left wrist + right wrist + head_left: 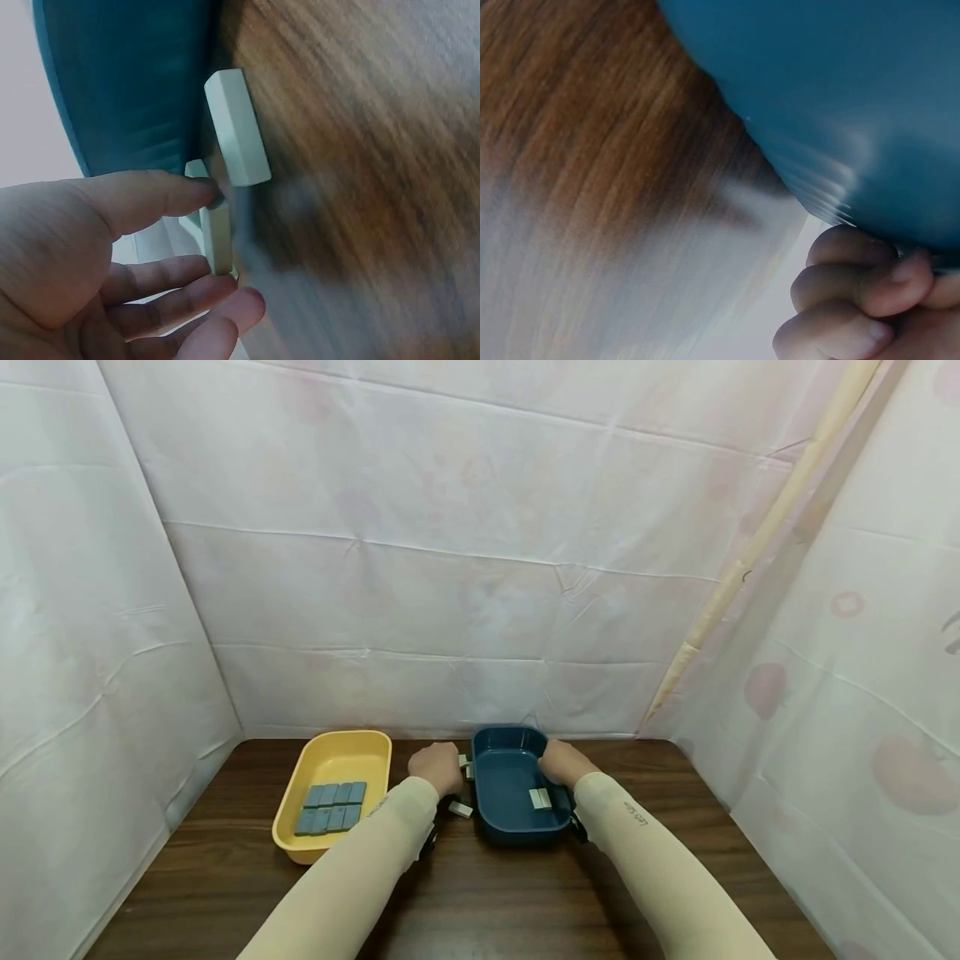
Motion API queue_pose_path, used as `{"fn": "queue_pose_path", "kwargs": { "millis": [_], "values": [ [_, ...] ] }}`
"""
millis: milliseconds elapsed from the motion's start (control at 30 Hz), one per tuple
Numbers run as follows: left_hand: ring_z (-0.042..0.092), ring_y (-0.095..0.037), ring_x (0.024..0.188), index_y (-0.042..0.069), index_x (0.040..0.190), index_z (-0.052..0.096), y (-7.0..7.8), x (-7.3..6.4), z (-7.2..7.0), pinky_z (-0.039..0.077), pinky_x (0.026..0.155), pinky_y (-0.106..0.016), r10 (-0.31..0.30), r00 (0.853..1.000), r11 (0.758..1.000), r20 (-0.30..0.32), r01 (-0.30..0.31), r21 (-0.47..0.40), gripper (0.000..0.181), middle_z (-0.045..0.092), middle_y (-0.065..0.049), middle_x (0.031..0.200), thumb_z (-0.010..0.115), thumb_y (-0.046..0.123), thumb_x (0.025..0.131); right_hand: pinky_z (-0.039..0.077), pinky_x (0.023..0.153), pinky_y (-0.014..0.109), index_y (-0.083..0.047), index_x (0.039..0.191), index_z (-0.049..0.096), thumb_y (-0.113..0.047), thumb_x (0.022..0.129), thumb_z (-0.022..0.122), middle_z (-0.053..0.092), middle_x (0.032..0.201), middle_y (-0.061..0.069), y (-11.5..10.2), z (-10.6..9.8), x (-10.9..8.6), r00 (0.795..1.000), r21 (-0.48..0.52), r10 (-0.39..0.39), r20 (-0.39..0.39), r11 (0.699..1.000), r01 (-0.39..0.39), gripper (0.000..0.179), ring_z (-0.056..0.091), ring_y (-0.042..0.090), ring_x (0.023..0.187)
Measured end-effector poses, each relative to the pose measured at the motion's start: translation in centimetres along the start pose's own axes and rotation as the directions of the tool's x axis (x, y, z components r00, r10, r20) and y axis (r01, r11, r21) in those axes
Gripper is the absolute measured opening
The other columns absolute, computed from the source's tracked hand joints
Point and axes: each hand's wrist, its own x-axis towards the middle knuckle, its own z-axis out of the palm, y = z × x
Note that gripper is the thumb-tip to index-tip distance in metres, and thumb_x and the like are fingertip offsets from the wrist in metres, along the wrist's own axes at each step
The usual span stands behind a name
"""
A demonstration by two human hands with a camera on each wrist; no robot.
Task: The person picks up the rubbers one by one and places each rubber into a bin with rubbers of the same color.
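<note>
My left hand is at the left side of the blue tray. In the left wrist view its thumb and fingertips pinch a small cream block standing by the tray wall. Right beside it another cream block lies on the table. A further pale piece behind the thumb is partly hidden. My right hand grips the tray's right rim; the right wrist view shows its fingers curled at the edge. Inside the tray are cream blocks, near its right wall.
To the left stands a yellow tray holding two rows of grey-blue blocks. A loose cream block lies on the dark wooden table, between the trays. Pale sheets hang behind and along both sides.
</note>
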Motion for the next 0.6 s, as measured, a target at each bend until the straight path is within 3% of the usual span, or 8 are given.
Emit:
{"fn": "queue_pose_path", "kwargs": {
  "millis": [133, 333, 367, 467, 567, 600],
  "values": [
    [0.051, -0.019, 0.059, 0.012, 0.085, 0.078, -0.3, -0.1, -0.7, 0.043, 0.054, -0.037, -0.002, 0.997, 1.000, -0.075, 0.001, -0.012, 0.016, 0.059, -0.002, 0.065, 0.088, 0.019, 0.096, 0.056, 0.116, 0.060, 0.005, 0.163, 0.052, -0.016, 0.113, 0.050, 0.065, 0.158, 0.026, 0.0, 0.0, 0.1, 1.000, 0.007, 0.000, 0.002, 1.000, 0.000, 0.054, 0.069, 0.033, 0.128],
    [0.062, -0.023, 0.063, 0.014, 0.071, 0.070, -0.5, 0.4, -1.9, 0.054, 0.057, -0.042, -0.006, 0.988, 0.994, -0.157, -0.011, -0.110, 0.033, 0.066, -0.004, 0.067, 0.085, 0.022, 0.099, 0.057, 0.112, 0.058, 0.004, 0.161, 0.056, -0.015, 0.113, 0.051, 0.069, 0.152, 0.024, -0.1, -0.1, 0.0, 1.000, 0.011, -0.003, 0.006, 1.000, 0.003, 0.052, 0.070, 0.030, 0.119],
    [0.060, -0.021, 0.062, 0.017, 0.067, 0.066, -1.4, 1.9, -0.7, 0.053, 0.056, -0.040, 0.025, 0.981, 0.991, -0.194, -0.051, -0.127, 0.039, 0.062, -0.001, 0.065, 0.084, 0.028, 0.101, 0.058, 0.111, 0.058, 0.004, 0.161, 0.056, -0.015, 0.113, 0.051, 0.070, 0.151, 0.024, -0.1, -0.1, 0.0, 1.000, 0.010, -0.001, 0.007, 1.000, 0.001, 0.052, 0.070, 0.030, 0.118],
    [0.064, -0.021, 0.063, 0.017, 0.070, 0.068, -0.8, 2.1, -0.6, 0.058, 0.060, -0.042, 0.071, 0.972, 0.986, -0.223, -0.103, -0.135, 0.039, 0.064, 0.000, 0.067, 0.083, 0.031, 0.103, 0.059, 0.108, 0.056, 0.006, 0.159, 0.057, -0.016, 0.114, 0.051, 0.071, 0.148, 0.024, -0.1, -0.2, -0.1, 1.000, 0.001, 0.009, 0.011, 1.000, -0.009, 0.050, 0.070, 0.029, 0.114],
    [0.065, -0.018, 0.069, 0.015, 0.086, 0.078, 0.3, 1.5, -0.2, 0.059, 0.063, -0.039, 0.166, 0.945, 0.973, -0.280, -0.203, -0.108, 0.027, 0.073, -0.001, 0.080, 0.085, 0.034, 0.103, 0.060, 0.105, 0.055, 0.006, 0.155, 0.059, -0.015, 0.114, 0.052, 0.073, 0.142, 0.022, -0.2, -0.2, -0.2, 1.000, -0.013, 0.014, 0.011, 1.000, -0.013, 0.047, 0.070, 0.028, 0.109],
    [0.069, -0.020, 0.073, 0.010, 0.096, 0.082, 1.7, 0.0, -1.3, 0.062, 0.067, -0.041, 0.177, 0.949, 0.972, -0.261, -0.210, -0.106, 0.020, 0.078, -0.005, 0.089, 0.087, 0.029, 0.102, 0.060, 0.105, 0.054, 0.007, 0.154, 0.060, -0.015, 0.114, 0.052, 0.073, 0.140, 0.022, -0.2, -0.2, -0.2, 1.000, -0.020, 0.015, 0.011, 1.000, -0.014, 0.047, 0.070, 0.028, 0.108]
  ]
}}
